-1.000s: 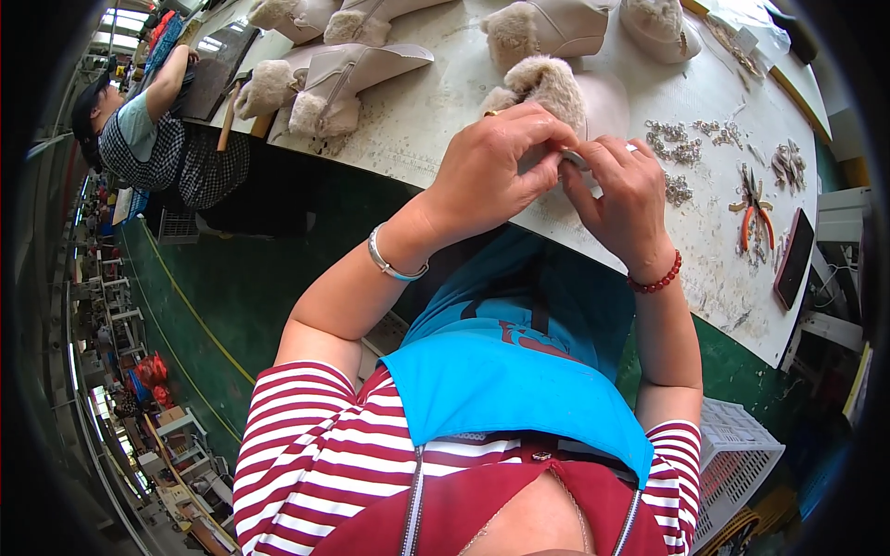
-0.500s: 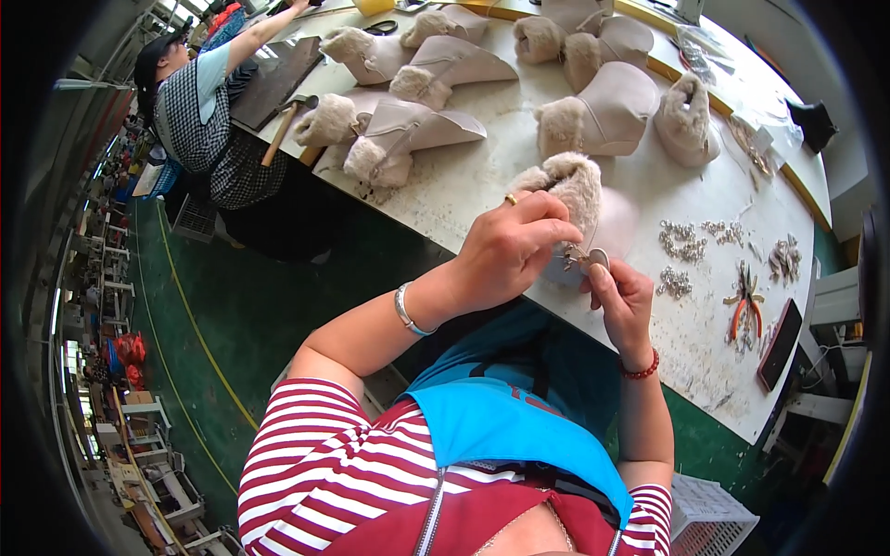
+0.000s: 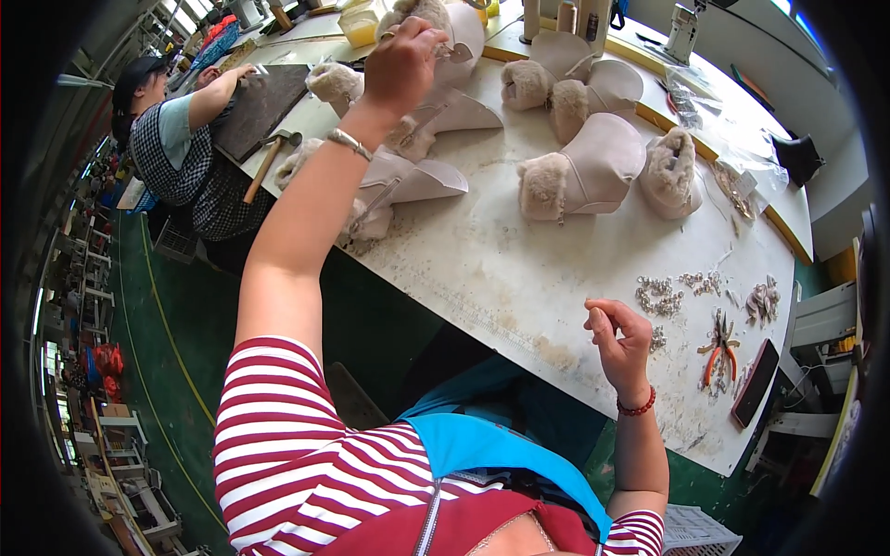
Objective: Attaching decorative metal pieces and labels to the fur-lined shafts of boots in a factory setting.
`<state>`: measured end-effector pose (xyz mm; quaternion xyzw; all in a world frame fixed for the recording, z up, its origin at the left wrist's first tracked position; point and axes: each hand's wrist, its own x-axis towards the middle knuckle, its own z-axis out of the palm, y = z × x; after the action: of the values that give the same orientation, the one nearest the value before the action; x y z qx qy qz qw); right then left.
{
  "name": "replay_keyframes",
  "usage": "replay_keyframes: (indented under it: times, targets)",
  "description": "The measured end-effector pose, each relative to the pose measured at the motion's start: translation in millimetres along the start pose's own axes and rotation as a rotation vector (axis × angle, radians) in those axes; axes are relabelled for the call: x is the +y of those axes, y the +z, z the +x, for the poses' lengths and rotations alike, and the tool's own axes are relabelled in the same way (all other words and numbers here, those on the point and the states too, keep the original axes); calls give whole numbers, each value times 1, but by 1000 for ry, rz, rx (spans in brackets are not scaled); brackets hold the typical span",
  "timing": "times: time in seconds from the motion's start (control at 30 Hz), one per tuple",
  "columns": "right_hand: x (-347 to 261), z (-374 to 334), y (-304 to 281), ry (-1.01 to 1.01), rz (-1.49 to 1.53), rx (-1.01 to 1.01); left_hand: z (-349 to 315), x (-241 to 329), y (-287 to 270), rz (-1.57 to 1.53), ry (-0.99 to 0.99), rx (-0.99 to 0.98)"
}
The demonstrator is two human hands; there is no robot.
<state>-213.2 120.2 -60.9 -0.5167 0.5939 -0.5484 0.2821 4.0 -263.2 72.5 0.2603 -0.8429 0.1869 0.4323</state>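
My left hand [image 3: 403,74] is stretched far out over the back left of the table, its fingers closed on a pale fur-trimmed boot upper [image 3: 466,32]. A small metal tag [image 3: 458,53] hangs from that upper beside my fingers. My right hand [image 3: 621,343] hovers over the front edge of the table, fingers curled in with the thumb against them; nothing shows in them. Nearest to it lie small silvery metal pieces [image 3: 659,296]. Further back stand a fur-trimmed boot upper [image 3: 604,167] and another [image 3: 671,174] beside it.
Pliers with orange handles [image 3: 718,357] and a dark phone [image 3: 756,383] lie at the right. A hammer [image 3: 269,167] rests near the left edge. Several more uppers [image 3: 445,181] lie under and around my left arm. A co-worker [image 3: 176,153] works at the far left.
My left hand has carried the boot upper from in front of me to the back left. My right hand has let go of the tag and now stays apart. The view has shifted.
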Motion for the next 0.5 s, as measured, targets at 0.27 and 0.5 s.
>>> replay_keyframes:
  times: [0.27, 0.5]
  targets:
    - [12, 6, -1, -19, -118, -34, 37, -31, 58, 415, 92, -733]
    - [8, 8, -1, -72, -160, -36, 47, 63, 146, 95, -328, -1078]
